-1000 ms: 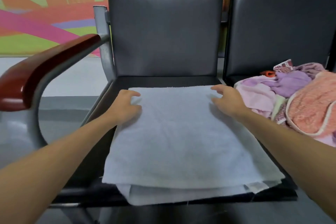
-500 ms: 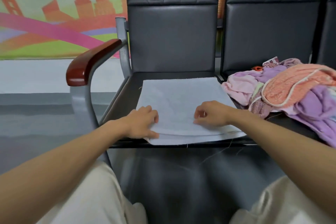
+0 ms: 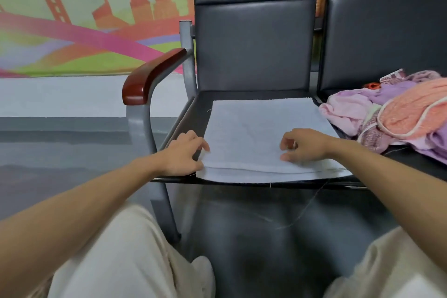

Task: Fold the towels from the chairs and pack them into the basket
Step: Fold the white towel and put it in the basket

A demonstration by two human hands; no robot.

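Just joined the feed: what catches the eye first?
A pale folded towel lies flat on the dark chair seat, left hand at its near left corner, right hand on its near part. A heap of pink, purple and peach cloth sits on the next seat.
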